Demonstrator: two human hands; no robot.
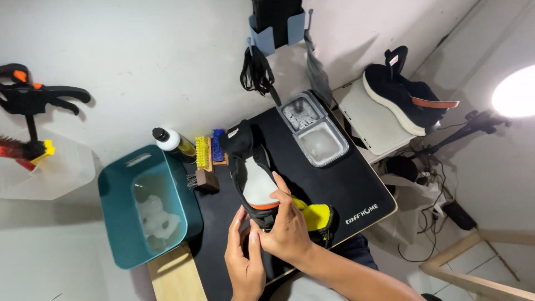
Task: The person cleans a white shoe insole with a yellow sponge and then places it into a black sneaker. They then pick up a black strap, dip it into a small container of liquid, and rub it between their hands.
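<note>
Right, my left hand [243, 262] and right hand [287, 226] are close together, both clamped on the heel end of the black sneaker [253, 173], which lies sole-up on the black mat [345, 178]. Grip covers only the heel, so the toe could swing into the brushes [209, 150] or bottle [170, 142]. Beyond, the open two-part water tray [313, 129] may spill if knocked; the teal basin [120, 206] sits left.

The black shoe [251, 167] looked like matt knit cloth, the mat [340, 184] smooth matt black, the teal tub [120, 223] glossy plastic, the board [175, 276] pale wood.
</note>
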